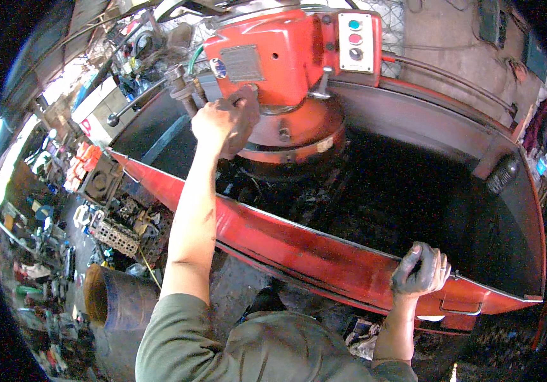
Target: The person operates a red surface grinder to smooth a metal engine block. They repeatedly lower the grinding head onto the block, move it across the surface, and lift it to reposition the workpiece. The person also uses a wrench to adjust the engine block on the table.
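A person looks down on a large red machine head [295, 57] at 12 o'clock, standing on a round red base [302, 127] inside a long red tub [254, 226] that sweeps across the middle. The left hand [225, 124] is up at 11 o'clock, beside the machine head's lower left corner and just right of some upright metal posts [187, 99]. The right hand [420, 270] is at 4 o'clock, on the tub's near rim. For steady work here, it would seem wise to lean some weight through the right hand, place the left fingers only on fixed, solid parts, and see that they stay out of the gap between head and base and clear of the posts. Greasy skin could slip, so a slow, even touch looks best. The left arm reaches forward almost straight, its wrist bent toward 1 o'clock; the hand's dark far side hides its fingertips, so whether that grip is apart or clamped on something cannot be told. The right forearm rises from 5 o'clock, elbow low, fingers folded together and thumb upward; whether they squeeze the rim or merely rest there is not clear.
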### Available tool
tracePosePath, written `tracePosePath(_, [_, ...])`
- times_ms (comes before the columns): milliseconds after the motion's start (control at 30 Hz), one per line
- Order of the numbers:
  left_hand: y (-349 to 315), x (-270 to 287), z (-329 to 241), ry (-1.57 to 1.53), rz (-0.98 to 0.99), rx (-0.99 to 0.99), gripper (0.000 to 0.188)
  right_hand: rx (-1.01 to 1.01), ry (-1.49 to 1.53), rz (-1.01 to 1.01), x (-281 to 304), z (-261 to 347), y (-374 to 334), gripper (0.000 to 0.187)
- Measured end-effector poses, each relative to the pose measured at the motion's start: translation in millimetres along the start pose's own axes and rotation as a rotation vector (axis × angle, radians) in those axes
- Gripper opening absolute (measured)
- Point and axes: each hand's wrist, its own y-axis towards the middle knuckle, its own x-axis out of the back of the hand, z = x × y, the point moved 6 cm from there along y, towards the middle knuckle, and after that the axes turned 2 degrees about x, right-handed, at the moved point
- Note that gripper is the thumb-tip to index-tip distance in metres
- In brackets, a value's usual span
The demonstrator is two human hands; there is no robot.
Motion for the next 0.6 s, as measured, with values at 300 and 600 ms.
tracePosePath(300, [-49,22,-58,-0.341,-0.149,-0.237,0.033,-0.024,-0.060,-0.017,-2,0,-5,0.017])
tracePosePath(600, [-77,-12,-123,-0.665,0.133,-0.554,0.026,-0.071,-0.175,-0.007,0,-7,-16,0.018])
